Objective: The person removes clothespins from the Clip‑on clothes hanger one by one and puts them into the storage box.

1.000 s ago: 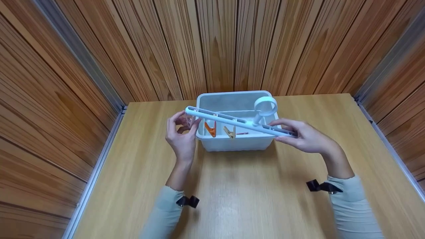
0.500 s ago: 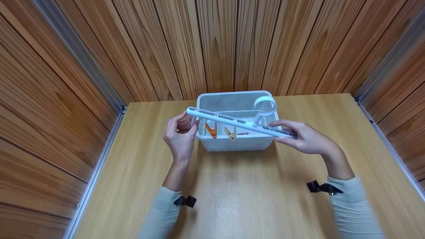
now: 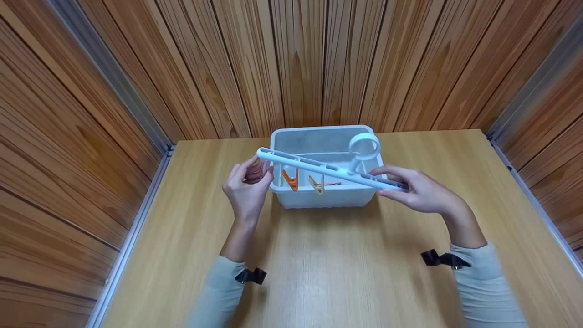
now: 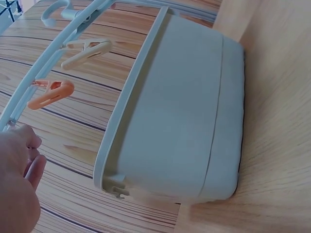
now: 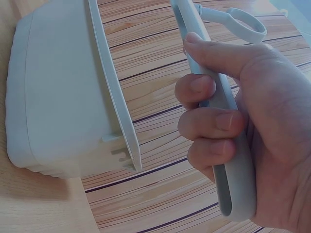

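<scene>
In the head view my right hand [image 3: 416, 189] grips the right end of a pale blue clip hanger [image 3: 314, 168] with a ring-shaped hook [image 3: 364, 146]. The right wrist view shows its fingers curled round the bar. An orange clothespin [image 3: 290, 180] and a beige clothespin [image 3: 315, 184] hang from the bar. My left hand [image 3: 248, 187] is at the bar's left end, where thumb and fingers pinch a clear pinkish clothespin, mostly hidden by the fingers. In the left wrist view, the left fingertips sit just under the bar, beside the orange clothespin [image 4: 51, 93].
A pale plastic bin [image 3: 325, 199] stands on the wooden table [image 3: 319, 273] beneath the raised hanger. A small red piece [image 3: 334, 183] shows behind the bar, its kind unclear. Wood-panelled walls [image 3: 300, 68] border the table at the back and both sides.
My left hand has drawn slightly left and down, and the clear clothespin is now more hidden behind its fingers. The hanger's left end has dipped a little; the right hand is nearly still.
</scene>
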`<state>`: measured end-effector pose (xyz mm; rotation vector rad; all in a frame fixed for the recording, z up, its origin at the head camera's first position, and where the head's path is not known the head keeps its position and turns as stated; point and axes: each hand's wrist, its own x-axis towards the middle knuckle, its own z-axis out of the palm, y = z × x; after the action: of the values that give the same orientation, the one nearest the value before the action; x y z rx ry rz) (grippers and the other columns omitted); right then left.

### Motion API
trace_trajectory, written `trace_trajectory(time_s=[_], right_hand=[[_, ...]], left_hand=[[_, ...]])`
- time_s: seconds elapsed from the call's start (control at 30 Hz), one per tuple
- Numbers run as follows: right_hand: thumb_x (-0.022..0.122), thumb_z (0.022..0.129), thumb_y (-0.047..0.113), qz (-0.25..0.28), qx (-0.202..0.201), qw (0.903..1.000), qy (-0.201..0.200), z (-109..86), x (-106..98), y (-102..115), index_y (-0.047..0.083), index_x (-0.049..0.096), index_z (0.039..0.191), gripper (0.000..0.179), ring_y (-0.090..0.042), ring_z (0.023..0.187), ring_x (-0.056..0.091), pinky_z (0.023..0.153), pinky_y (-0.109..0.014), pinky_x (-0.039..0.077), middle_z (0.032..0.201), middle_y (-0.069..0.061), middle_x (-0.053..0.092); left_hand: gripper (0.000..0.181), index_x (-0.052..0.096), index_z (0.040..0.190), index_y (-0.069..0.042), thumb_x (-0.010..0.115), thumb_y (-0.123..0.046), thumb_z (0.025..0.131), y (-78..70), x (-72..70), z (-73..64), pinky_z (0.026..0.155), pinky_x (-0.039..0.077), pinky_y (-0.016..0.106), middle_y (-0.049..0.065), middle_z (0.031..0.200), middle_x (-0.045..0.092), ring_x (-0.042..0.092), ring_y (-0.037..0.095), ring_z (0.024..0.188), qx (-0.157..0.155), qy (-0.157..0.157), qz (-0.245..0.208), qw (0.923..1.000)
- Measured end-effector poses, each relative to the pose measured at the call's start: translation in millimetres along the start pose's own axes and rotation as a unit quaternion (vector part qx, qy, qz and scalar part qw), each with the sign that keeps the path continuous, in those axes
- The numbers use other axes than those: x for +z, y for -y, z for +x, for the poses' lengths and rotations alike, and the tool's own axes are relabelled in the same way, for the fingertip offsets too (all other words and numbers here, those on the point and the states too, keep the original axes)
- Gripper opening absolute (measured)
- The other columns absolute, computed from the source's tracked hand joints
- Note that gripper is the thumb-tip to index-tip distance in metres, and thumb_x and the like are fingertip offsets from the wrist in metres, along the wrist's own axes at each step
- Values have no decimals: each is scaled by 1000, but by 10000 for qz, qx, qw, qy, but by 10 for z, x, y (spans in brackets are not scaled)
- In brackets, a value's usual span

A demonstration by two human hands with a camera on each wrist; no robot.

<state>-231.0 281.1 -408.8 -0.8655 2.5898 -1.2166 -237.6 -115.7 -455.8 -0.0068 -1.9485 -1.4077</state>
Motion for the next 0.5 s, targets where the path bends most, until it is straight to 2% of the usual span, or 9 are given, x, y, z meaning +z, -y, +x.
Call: trace_trajectory(time_s=[0.17, 0.27, 0.5], right_hand=[[73, 109, 12, -1, 99, 9999, 35, -2, 4, -3, 14, 68, 148, 39, -6, 76, 57, 63, -25, 46, 98, -1, 67], [73, 109, 11, 11, 48, 10000, 24, -4, 0, -3, 14, 68, 148, 39, -6, 74, 55, 62, -25, 45, 96, 0, 66], [73, 109, 9, -19, -82, 10000, -47, -8, -6, -17, 13, 69, 148, 40, -6, 78, 57, 63, -25, 47, 102, 0, 70]], left_hand=[[34, 84, 124, -1, 91, -2, 91, -3, -22, 2, 81, 63, 15, 15, 99, 80, 79, 23, 87, -67, 168, -45, 9998], [31, 85, 123, -1, 90, -2, 92, 8, -37, 21, 81, 63, 15, 15, 98, 79, 79, 20, 86, -21, 282, -89, 9996], [31, 85, 122, 0, 90, 0, 91, 35, -82, 67, 77, 62, 14, 15, 95, 78, 75, 12, 82, 146, 624, -171, 9978]])
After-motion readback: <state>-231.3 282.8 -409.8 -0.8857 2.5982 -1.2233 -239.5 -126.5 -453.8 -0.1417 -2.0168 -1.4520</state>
